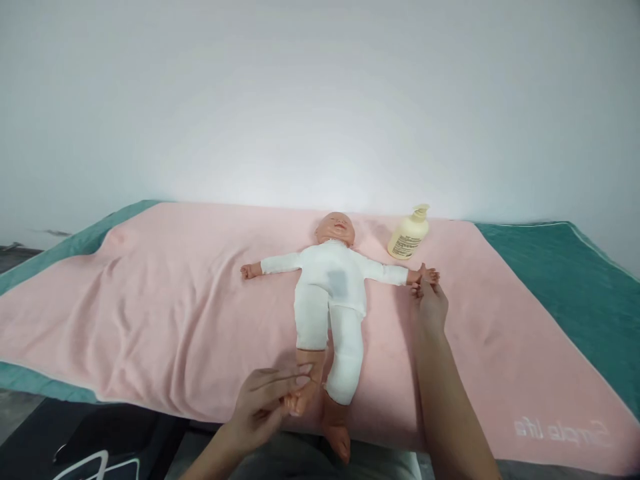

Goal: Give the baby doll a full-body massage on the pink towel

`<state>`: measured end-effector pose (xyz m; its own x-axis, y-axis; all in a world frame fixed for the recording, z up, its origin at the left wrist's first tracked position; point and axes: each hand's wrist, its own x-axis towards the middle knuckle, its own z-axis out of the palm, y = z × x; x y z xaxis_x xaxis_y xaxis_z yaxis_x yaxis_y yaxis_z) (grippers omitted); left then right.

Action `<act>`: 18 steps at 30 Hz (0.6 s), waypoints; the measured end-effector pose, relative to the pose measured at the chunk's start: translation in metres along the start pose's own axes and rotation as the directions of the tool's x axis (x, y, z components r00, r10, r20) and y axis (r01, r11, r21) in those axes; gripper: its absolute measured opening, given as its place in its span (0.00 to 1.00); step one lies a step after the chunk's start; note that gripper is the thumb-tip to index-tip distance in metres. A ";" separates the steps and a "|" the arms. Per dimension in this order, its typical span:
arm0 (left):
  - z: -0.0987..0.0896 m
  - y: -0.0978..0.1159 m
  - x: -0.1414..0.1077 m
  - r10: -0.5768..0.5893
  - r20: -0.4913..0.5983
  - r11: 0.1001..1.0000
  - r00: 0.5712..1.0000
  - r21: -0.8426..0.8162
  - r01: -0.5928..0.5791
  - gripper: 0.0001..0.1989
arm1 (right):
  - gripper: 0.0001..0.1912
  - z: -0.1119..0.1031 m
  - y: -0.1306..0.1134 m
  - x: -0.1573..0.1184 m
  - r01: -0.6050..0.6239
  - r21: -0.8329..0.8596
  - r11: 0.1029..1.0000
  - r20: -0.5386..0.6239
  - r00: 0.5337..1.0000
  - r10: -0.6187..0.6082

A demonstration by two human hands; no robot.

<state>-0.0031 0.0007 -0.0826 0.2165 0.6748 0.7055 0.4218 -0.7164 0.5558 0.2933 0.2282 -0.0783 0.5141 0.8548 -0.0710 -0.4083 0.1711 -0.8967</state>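
A baby doll [345,267] with a white cloth body lies face up on the pink blanket [200,313], arms spread, its head toward the wall. My left hand [267,400] is closed around the doll's foot on the left side, with fingertips over the ankle. At the right, my right hand [431,303] pinches the doll's small hand. Just above that outstretched doll arm stands a pale yellow pump bottle [410,233]. The doll's other foot and its left-side hand rest untouched.
Teal cloth [575,280] shows beneath the blanket on both sides. A pale wall [320,100] rises behind. At the lower left are a dark surface [110,430] and a white cable [100,463].
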 end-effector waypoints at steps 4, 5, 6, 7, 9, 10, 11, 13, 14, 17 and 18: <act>0.012 0.007 -0.022 0.005 0.043 1.000 0.999 -0.020 -0.004 0.19 | 0.11 -0.006 0.002 0.010 -0.068 0.068 0.995 -0.028 0.997 0.070; 0.014 0.008 -0.028 0.002 0.065 1.000 0.998 -0.018 0.000 0.20 | 0.11 -0.006 0.002 0.009 -0.062 0.075 0.995 -0.031 0.997 0.065; 0.015 0.009 -0.033 -0.002 0.088 1.000 0.996 -0.011 0.003 0.21 | 0.10 -0.006 0.002 0.008 -0.056 0.082 0.995 -0.034 0.998 0.059; 0.015 0.009 -0.039 -0.005 0.113 1.000 0.994 0.002 0.005 0.21 | 0.11 -0.006 0.001 0.006 -0.050 0.088 0.995 -0.039 0.998 0.053; 0.016 0.010 -0.047 -0.009 0.155 1.000 0.988 0.031 0.004 0.23 | 0.12 -0.005 -0.001 0.003 -0.030 0.095 0.995 -0.055 0.998 0.035; 0.015 0.010 -0.051 -0.014 0.165 0.999 0.986 0.045 0.007 0.23 | 0.14 -0.004 -0.002 0.001 -0.016 0.093 0.995 -0.065 0.998 0.022; 0.016 0.009 -0.054 -0.021 0.168 0.998 0.985 0.059 0.011 0.24 | 0.16 -0.004 -0.003 0.000 0.000 0.088 0.996 -0.074 0.997 0.007; 0.016 0.008 -0.058 -0.026 0.165 0.997 0.986 0.072 0.014 0.25 | 0.17 -0.005 -0.005 -0.005 0.031 0.071 0.997 -0.091 0.996 -0.024; 0.017 0.008 -0.060 -0.029 0.162 0.997 0.986 0.077 0.017 0.25 | 0.17 -0.006 -0.006 -0.009 0.043 0.066 0.997 -0.099 0.994 -0.037; 0.017 0.008 -0.064 -0.030 0.151 0.996 0.988 0.083 0.018 0.26 | 0.19 -0.013 -0.008 -0.033 0.077 -0.011 0.997 -0.127 0.989 -0.078; 0.015 0.008 -0.066 -0.026 0.147 0.997 0.989 0.076 0.015 0.26 | 0.24 -0.017 -0.008 -0.044 0.091 -0.092 0.992 -0.133 0.986 -0.103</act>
<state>-0.0008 -0.0468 -0.1318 0.3329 0.7120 0.6183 0.4905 -0.6907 0.5313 0.2867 0.1805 -0.0753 0.6490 0.7599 -0.0360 -0.2886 0.2021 -0.9359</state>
